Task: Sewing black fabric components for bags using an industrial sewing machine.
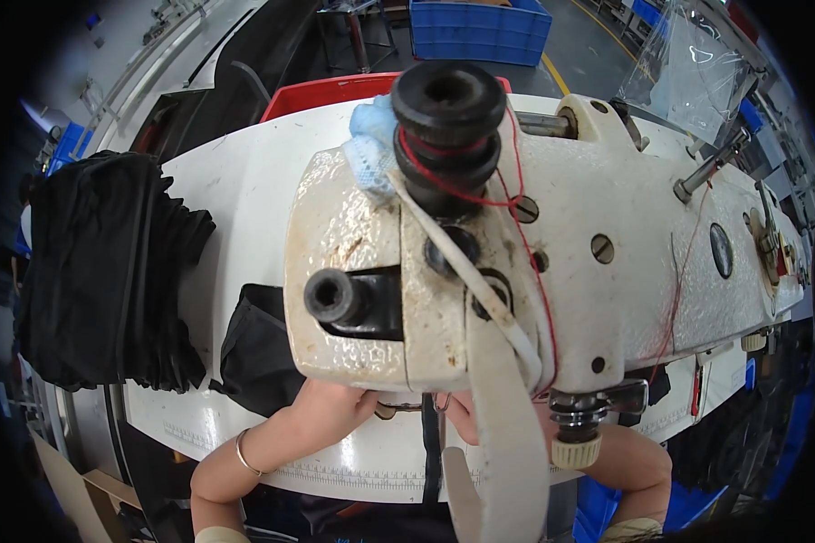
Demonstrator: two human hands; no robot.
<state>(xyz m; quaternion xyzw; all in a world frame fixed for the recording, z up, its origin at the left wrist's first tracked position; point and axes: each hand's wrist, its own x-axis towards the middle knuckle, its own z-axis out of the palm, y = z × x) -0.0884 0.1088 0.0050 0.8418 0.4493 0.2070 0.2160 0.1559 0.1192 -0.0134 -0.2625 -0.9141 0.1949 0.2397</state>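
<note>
At the machine (575,290): 1 left hand (335,409) and 1 right hand (462,417), near each other, partly hidden; 2 arms (282,443), bowed outward; grips obscured, cannot tell what is held.

The machine (638,213) has a glossy, slightly pebbled painted casing with dull metal screws (602,249). Cloth (267,348) and stack (100,271): matt black fabric. Tabletop (244,199): smooth, glossy. Bracelet (241,452): shiny metal. Crate (480,34): plastic.
</note>
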